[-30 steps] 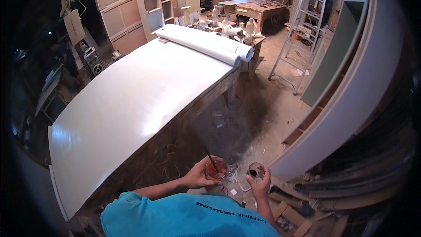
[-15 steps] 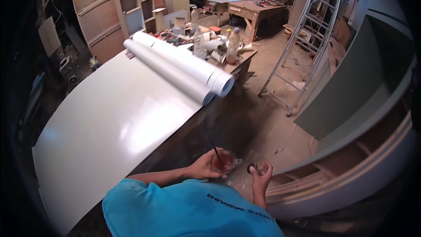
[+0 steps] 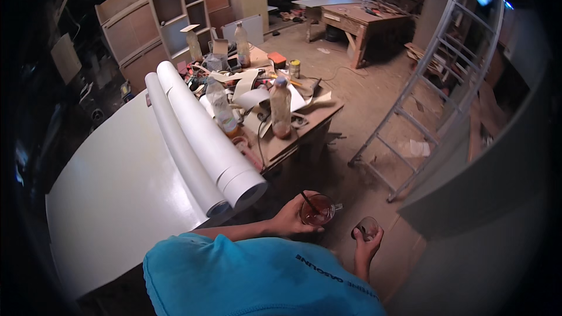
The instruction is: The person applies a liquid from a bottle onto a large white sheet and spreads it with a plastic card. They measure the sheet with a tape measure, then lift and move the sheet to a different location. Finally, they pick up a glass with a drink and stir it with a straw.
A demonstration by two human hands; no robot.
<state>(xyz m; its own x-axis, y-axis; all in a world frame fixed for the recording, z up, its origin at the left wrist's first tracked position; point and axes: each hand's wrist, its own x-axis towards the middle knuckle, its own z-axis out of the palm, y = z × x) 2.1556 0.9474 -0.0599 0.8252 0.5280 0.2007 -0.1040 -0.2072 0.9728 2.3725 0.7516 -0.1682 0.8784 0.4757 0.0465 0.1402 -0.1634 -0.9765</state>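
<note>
Gripping a glass cup (image 3: 318, 210) of reddish drink, left hand (image 3: 291, 221); right hand (image 3: 368, 244) closed around a smaller glass (image 3: 366, 228).

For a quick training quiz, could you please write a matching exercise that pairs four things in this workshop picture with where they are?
Things:
1. glass of reddish drink
2. small empty glass
3. white rolls
4. ladder

Places:
a. standing on the dusty floor, leaning to the right
b. in the left hand
c. lying on the big white sheet
d. in the right hand

Pairs: 1-b, 2-d, 3-c, 4-a
</note>
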